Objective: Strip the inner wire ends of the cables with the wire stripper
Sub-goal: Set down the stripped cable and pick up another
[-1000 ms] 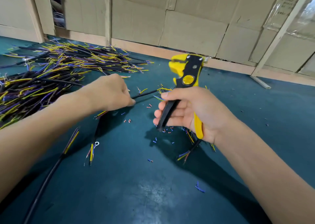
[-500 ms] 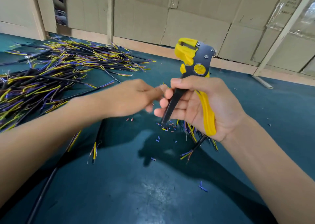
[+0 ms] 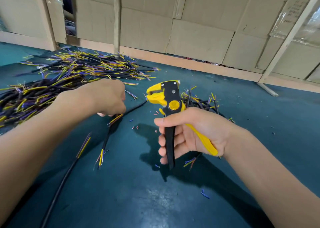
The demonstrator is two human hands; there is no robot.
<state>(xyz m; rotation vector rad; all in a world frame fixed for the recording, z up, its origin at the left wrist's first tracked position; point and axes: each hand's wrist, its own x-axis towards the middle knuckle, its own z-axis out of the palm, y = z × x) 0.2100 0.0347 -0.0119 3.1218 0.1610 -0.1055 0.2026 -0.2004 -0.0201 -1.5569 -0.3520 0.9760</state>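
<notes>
The right hand (image 3: pixel 195 134) held the wire stripper (image 3: pixel 168 109) upright above the dark green tabletop (image 3: pixel 138 201), its fingers (image 3: pixel 163 140) curled round the black handle while the yellow handle lay against the palm, the two handles spread apart. The stripper's yellow and black head pointed up and to the left, and nothing could be seen clamped in it. The left hand (image 3: pixel 105 97) was lower and further left, knuckles up, fingers bent down onto a black cable (image 3: pixel 133 109) that ran along the tabletop toward the stripper's head; the fingertips were hidden under the hand, so it seemed to pinch the cable, though the grip itself could not be made out. The cable's near end, with yellow and dark inner wires showing, lay just beneath that hand. A large heap of cables (image 3: pixel 69 75) with yellow and purple ends covered the tabletop to the left, and a smaller pile (image 3: pixel 200 101) lay behind the right hand. Tiny insulation scraps (image 3: pixel 136 127) were scattered between the hands. Cardboard panels (image 3: pixel 190 28) lined the back.
</notes>
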